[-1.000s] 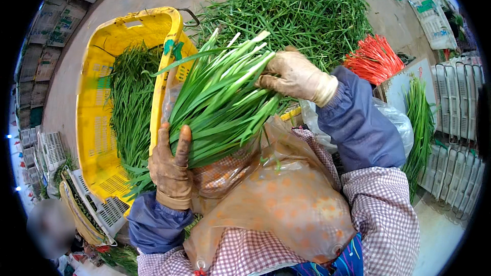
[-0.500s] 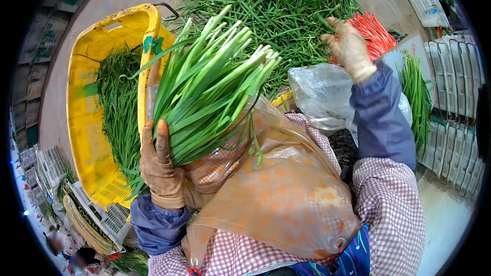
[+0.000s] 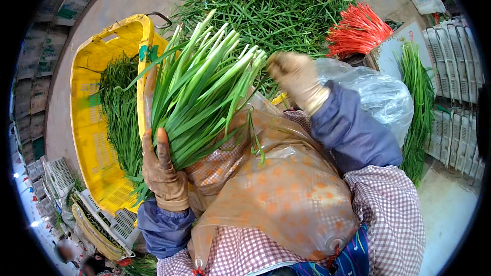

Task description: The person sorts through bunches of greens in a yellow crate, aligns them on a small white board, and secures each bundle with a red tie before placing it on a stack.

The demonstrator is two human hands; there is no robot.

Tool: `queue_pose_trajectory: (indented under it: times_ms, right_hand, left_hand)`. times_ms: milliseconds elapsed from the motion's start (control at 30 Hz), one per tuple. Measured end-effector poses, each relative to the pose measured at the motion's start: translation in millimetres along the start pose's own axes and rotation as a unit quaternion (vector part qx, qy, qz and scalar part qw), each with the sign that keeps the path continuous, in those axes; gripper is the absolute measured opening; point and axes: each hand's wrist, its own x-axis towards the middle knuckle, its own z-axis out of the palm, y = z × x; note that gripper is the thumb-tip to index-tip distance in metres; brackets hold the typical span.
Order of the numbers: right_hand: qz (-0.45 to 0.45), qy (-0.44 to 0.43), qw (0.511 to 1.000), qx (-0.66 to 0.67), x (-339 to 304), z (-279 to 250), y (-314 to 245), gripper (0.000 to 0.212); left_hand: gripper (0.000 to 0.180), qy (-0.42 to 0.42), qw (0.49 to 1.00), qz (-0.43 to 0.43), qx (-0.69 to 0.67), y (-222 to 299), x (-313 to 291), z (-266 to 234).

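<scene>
Back from the far right came the right hand point(image 3: 296, 74). Just right of the yellow crate point(image 3: 86, 128), the green bunch point(image 3: 202, 97) lay between the left hand's point(image 3: 166, 179) thumb and fingers; whether the blurred, curled right fingers pinched anything, I couldn't tell. Steady left support probably helped keep stems aligned.

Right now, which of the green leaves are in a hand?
The pale-stemmed bunch in the left hand; the crate leaves, the big pile and the far right bunch are unheld.
</scene>
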Motion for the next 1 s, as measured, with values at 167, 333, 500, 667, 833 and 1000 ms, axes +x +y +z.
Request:
queue_pose_trajectory:
  times_ms: [167, 333, 500, 667, 833, 1000]
  right_hand:
    - [0.047, 0.112, 0.976, -0.182, 34, -64, 27, 0.023]
    - [-0.269, 0.031, 0.962, 0.027, 39, -35, -57, 0.017]
    - [-0.222, 0.057, 0.972, 0.057, 39, -4, -31, 0.016]
    - [0.049, 0.148, 0.984, 0.088, 42, -27, 7, 0.012]
    - [0.058, -0.037, 0.979, 0.191, 22, -27, -46, 0.035]
    - [0.196, -0.071, 0.92, 0.331, 22, -3, -50, 0.029]
  left_hand:
    - [0.086, 0.016, 1.0, 0.009, 0.007, -6, -4, 8]
    - [0.085, -0.006, 1.0, -0.011, 0.01, -5, -1, 2]
    - [0.082, -0.003, 1.0, -0.005, 0.026, -5, 0, 2]
    - [0.076, -0.003, 1.0, -0.007, 0.004, -9, -3, 6]
    - [0.073, -0.016, 1.0, -0.027, -0.004, -5, -3, 5]
    - [0.071, -0.019, 0.999, -0.028, 0.005, -4, -2, 2]
